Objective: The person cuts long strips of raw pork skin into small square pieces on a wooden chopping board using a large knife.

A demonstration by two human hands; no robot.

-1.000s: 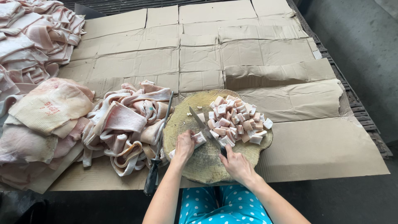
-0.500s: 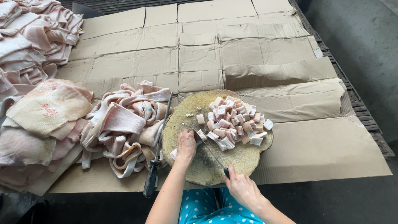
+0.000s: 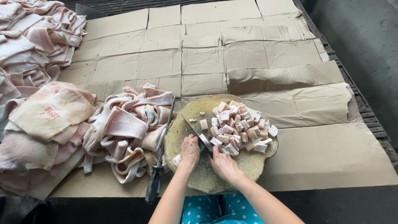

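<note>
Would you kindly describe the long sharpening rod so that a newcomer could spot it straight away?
Start at the round wooden chopping block in the middle of the cardboard-covered table. Along its left edge, between it and the pile of fat strips, lies the sharpening rod. It is the only thin metal bar there, with a dark handle nearest the person.

Both bare forearms reach forward, converging. The left hand lies palm-down, fingers curled; the right hand, just beside it, is clenched.

Flattened brown cardboard sheets over a dark slatted platform, grey floor beyond.
</note>
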